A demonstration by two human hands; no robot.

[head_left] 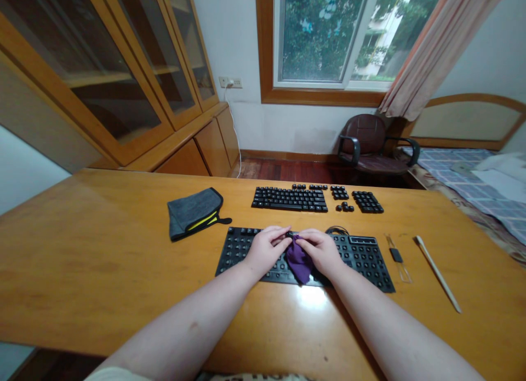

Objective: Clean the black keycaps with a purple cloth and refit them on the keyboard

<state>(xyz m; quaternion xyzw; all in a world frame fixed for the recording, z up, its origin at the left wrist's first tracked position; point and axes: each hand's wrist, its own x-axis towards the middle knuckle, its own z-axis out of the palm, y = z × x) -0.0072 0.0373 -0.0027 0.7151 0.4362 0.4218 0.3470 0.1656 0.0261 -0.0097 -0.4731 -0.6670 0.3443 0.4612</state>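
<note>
My left hand (268, 250) pinches a small black keycap (290, 234) between thumb and fingers; the fingers partly cover it. In my right hand (322, 250) is a purple cloth (301, 263), its upper end held against the keycap and its loose end hanging down. Both hands are close together above a black keyboard (372, 267), which has most of its keycaps off and its switches showing. A few caps are still on its top row at the left. Behind it, removed keycaps (290, 199) lie grouped in keyboard order.
A folded grey cloth (191, 212) with a yellow inside lies left of the keyboard. To the right are a wire keycap puller (395, 255) and a thin pale brush (439, 277). A coiled black cable (337, 231) sits behind the keyboard. Beyond the wooden table (102, 249) stands an armchair (365, 142).
</note>
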